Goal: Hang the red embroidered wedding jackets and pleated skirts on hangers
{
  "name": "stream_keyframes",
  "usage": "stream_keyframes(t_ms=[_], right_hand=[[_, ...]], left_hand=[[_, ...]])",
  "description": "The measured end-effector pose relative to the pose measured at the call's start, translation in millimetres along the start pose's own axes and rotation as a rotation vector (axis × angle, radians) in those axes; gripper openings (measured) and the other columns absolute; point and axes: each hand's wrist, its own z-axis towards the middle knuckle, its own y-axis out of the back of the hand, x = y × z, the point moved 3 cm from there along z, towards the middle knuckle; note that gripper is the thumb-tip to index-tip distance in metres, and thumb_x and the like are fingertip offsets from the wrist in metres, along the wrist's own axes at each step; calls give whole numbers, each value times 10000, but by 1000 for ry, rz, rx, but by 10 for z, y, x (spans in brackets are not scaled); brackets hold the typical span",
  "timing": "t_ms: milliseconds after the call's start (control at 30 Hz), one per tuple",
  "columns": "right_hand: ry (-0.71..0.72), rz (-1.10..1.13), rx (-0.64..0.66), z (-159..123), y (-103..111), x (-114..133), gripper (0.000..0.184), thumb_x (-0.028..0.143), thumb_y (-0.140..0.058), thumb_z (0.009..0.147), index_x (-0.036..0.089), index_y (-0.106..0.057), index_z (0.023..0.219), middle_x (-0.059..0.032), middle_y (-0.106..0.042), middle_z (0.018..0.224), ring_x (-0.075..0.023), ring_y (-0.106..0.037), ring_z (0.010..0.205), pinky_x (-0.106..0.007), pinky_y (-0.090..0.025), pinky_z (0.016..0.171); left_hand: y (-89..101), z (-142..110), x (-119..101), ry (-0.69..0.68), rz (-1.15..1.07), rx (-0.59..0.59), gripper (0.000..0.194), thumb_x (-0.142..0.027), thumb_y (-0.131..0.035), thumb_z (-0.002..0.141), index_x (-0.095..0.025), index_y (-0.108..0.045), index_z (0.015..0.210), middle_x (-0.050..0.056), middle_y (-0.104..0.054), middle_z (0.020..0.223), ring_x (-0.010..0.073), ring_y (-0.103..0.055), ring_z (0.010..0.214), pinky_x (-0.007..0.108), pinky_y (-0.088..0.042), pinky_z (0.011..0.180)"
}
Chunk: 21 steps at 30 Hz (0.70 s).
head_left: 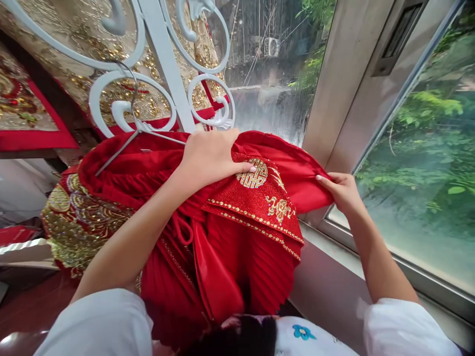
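Note:
A red pleated skirt [256, 257] with gold embroidery and beaded trim hangs in front of me from a thin metal hanger [120, 151]. My left hand [210, 155] is closed over its upper edge, thumb lying across a round gold emblem [253, 174]; the fingertips are hidden behind the cloth. Farther right, my right hand [343, 192] pinches the end of the plain red waistband between thumb and fingers. The band stretches out between both hands. Below my left wrist, a red cord loop [184, 232] dangles on the pleats.
The hanger's hook catches on a white scrolled metal frame [163, 59]. Behind it are gold-embroidered cloths [79, 54] with red borders. A sliding window frame [343, 89] stands close on the right, above a sill [334, 242]. Papers [25, 249] lie at the left.

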Motion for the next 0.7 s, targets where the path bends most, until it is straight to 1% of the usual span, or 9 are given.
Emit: stream_keyframes(t_ms=[67, 133, 200, 267, 333, 433, 500, 567, 700], right_hand=[[47, -134, 15, 30, 81, -60, 381, 499, -629, 719, 125, -676, 771, -35, -598, 617, -122, -503, 526, -250, -368, 465], [156, -201, 150, 33, -65, -14, 423, 427, -666, 691, 150, -685, 1010, -69, -676, 844, -185, -601, 726, -319, -482, 623], [311, -137, 233, 67, -298, 193, 698, 384, -698, 668, 213, -516, 1319, -83, -617, 1186, -242, -589, 1025, -400, -494, 844], [464, -27, 255, 166, -516, 527, 848, 374, -691, 687, 260, -329, 1446, -68, -481, 1375, -246, -489, 1214, -421, -437, 978], [573, 37, 353, 306, -697, 874, 757, 358, -642, 738, 262, -357, 1432, -58, -492, 1366, -221, -486, 1222, -394, -423, 1006], [652, 85, 513, 504, -814, 1206, 462, 339, -561, 794, 209, -590, 1237, -46, -637, 1152, -183, -589, 1047, -361, -470, 934], [657, 87, 464, 604, -745, 1283, 342, 333, -541, 804, 179, -678, 1076, -33, -683, 1004, -167, -621, 942, -344, -495, 872], [668, 20, 338, 672, -585, 1334, 290, 302, -520, 816, 167, -706, 992, -21, -695, 927, -155, -632, 886, -322, -505, 827], [854, -359, 96, 684, -213, 1623, 356, 120, -425, 829, 157, -706, 1045, -34, -692, 969, -146, -623, 893, -281, -489, 829]], left_hand=[[27, -9, -5, -23, -11, 12, 543, -596, -604, 718, -156, -595, 1036, 93, -605, 886, 311, -560, 995, 394, -381, 865], [59, -9, -8, -42, -33, 25, 454, -547, -564, 771, -162, -604, 1009, 88, -609, 881, 286, -570, 967, 387, -382, 863], [78, 2, -10, -54, -50, 32, 387, -499, -541, 802, -170, -608, 994, 78, -614, 868, 264, -574, 946, 383, -385, 866], [69, 16, -14, -69, -62, 27, 362, -471, -557, 800, -175, -606, 1001, 70, -618, 867, 259, -572, 950, 390, -387, 879], [37, 18, -17, -92, -82, -24, 364, -448, -585, 790, -179, -595, 1036, 74, -616, 912, 270, -558, 993, 411, -379, 911], [-16, -23, -8, -127, -122, -203, 425, -398, -630, 779, -197, -545, 1144, 110, -566, 1112, 308, -476, 1137, 446, -340, 982], [-54, -67, 1, -140, -144, -294, 417, -353, -637, 787, -216, -529, 1165, 124, -501, 1221, 328, -409, 1203, 460, -313, 1013], [-98, -100, -3, -162, -148, -298, 306, -313, -598, 820, -231, -561, 1112, 116, -491, 1229, 332, -399, 1203, 469, -306, 1013], [-196, -107, -37, -181, -105, -256, 247, -246, -459, 888, -243, -594, 1094, 97, -552, 1159, 303, -439, 1150, 459, -320, 983]])
